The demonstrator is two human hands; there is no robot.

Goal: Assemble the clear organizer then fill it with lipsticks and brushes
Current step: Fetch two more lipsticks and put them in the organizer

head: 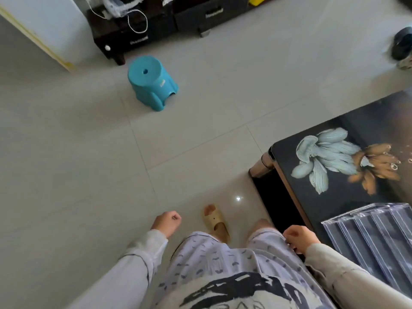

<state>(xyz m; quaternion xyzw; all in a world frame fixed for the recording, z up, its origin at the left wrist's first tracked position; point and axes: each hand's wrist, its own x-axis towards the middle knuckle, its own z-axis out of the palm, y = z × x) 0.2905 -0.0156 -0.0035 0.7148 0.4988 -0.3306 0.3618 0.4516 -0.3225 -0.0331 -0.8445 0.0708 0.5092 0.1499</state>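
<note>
The clear organizer [374, 237] sits on the near corner of a black glass table [334, 206], at the lower right; its clear panels and dividers show, and its right part runs out of view. My right hand [299, 238] hangs in a loose fist at my hip, just left of the table edge and the organizer, touching neither. Out over the floor to the left, my left hand [166, 223] is curled shut with nothing in it. No lipsticks or brushes are in view.
I stand on a pale tiled floor [89, 175] in beige slippers [216, 221]. A blue plastic stool [151, 82] stands ahead. A dark low cabinet [156, 25] with cables lines the far wall, a white appliance [40, 25] at the far left.
</note>
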